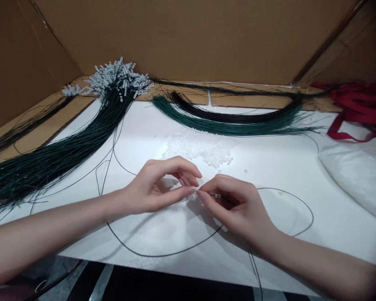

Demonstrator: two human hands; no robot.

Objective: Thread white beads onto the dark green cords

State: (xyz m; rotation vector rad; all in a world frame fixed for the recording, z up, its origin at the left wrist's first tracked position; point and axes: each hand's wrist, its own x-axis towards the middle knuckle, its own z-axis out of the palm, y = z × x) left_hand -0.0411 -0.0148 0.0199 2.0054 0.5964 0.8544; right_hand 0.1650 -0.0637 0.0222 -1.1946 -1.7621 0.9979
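My left hand [158, 186] and my right hand [235, 205] meet fingertip to fingertip over the white table [269, 163]. Both are pinched closed. The right fingers pinch a thin dark string [163, 254] with a small clear plastic piece [217, 195] on it. The left thumb and forefinger pinch the string's end where the two hands meet. The string loops round in front of my hands and out to the right. Just behind my hands lies a pile of small clear plastic pieces [203, 148].
A thick bundle of dark green strings with white tips [81, 133] fans across the left. Green and black string bundles [232, 121] lie at the back. Red ribbon [360, 108] is at the far right, a clear plastic bag [357, 175] below it. Cardboard walls [188, 37] surround the table.
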